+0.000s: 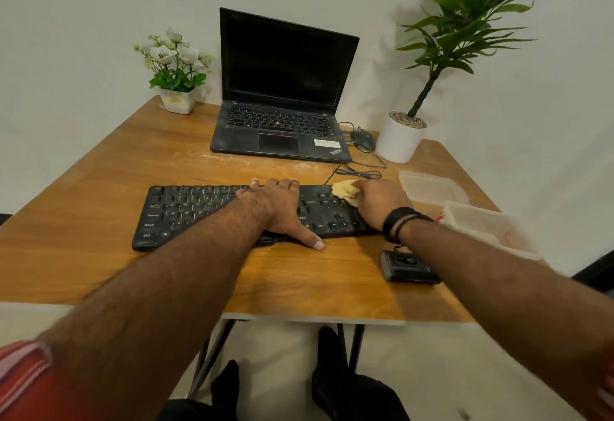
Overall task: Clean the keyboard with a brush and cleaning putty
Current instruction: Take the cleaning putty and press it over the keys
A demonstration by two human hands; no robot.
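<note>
Right-hand grip (378,203) pinches my tan lump of cleaning putty (347,190) at the right end of the flat black plastic keyboard (186,211). Its long axis runs leftward, uncleaned keys lying that way. Left hand (279,208) presses flat mid-keyboard, fingers spread.

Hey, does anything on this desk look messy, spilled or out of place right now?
Yes. Pale powdery dust is smeared across the table between the laptop and the keyboard, and the laptop's palm rest looks dusty too. The mouse cable lies in a loose tangle behind the keyboard. Nothing looks broken.
</note>
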